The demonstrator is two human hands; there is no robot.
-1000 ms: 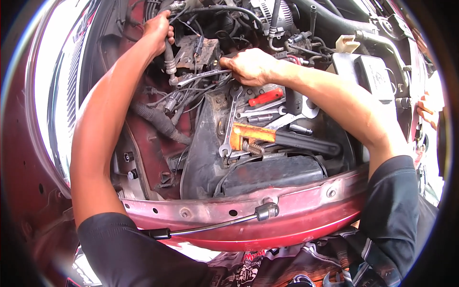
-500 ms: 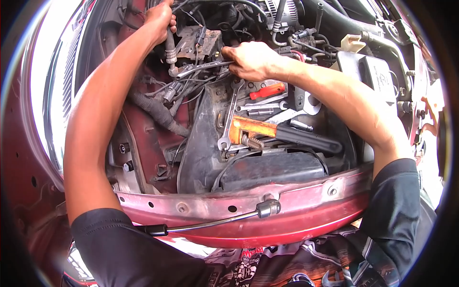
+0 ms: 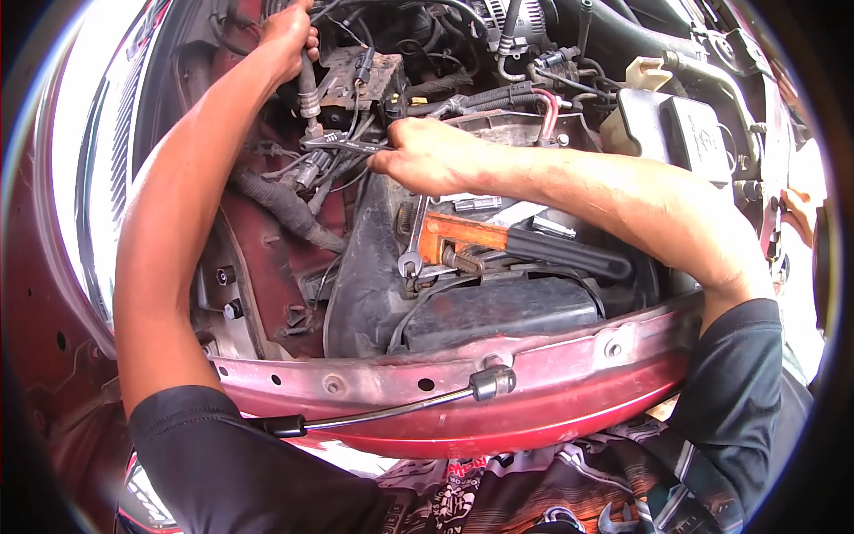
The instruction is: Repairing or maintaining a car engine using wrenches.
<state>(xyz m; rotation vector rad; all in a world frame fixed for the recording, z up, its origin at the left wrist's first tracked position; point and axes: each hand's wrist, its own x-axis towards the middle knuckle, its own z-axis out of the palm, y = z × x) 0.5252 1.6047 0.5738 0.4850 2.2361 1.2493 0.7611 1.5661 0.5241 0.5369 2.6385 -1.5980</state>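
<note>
At the far left of the engine bay, my left hand [image 3: 289,40] is closed around a dark hose [image 3: 308,82] with a ribbed metal end. Below that end, a metal elbow fitting [image 3: 311,132] sits beside the head of a steel wrench [image 3: 354,146]. My right hand [image 3: 427,158] grips this wrench by its other end, fingers wrapped round it. Whether the wrench head is seated on the fitting, I cannot tell. Under my right forearm lie a combination wrench [image 3: 415,236] and an orange pipe wrench [image 3: 470,231] with a black handle, on a black plastic cover [image 3: 369,276].
A metal rod [image 3: 387,411] with black ends crosses the red front panel [image 3: 569,354]. Cables and a thick wrapped hose [image 3: 289,209] run on the left. A whitish reservoir [image 3: 623,125] and an alternator [image 3: 516,20] stand farther back. Another person's hand [image 3: 801,214] shows at the right edge.
My right hand has come nearer and to the left, swinging the wrench's held end toward me. My forearm now covers the red-handled tool and some wrenches. My left hand keeps its hold.
</note>
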